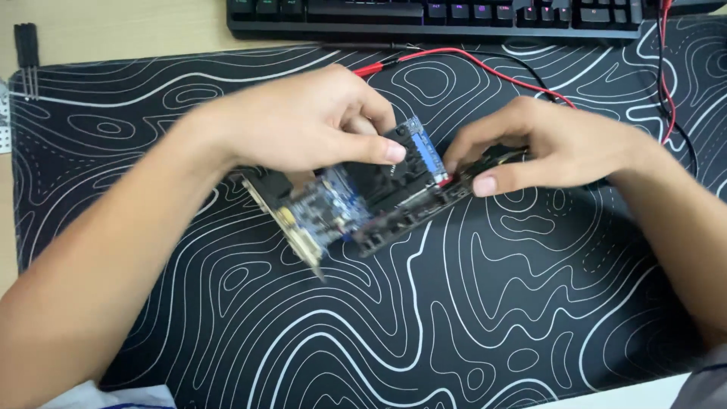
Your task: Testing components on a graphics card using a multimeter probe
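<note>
Both forearms are extended over the black patterned mat (pixel 454 318), where a circuit board (pixel 363 201) is held clear of it, pinched at opposite ends by left hand (pixel 303 121) and right hand (pixel 545 148), fingers closed, apparently for steadiness.

Wide open stretch of black desk mat (pixel 454 326) along its near edge, nothing lying there, plenty of room to pass. Up at the far edge the keyboard (pixel 432 17) walls things off. A red wire (pixel 485 67) snakes across the far right part, with a black cable (pixel 685 136) beside it. Screwdrivers (pixel 27 57) sit at the far left corner.
</note>
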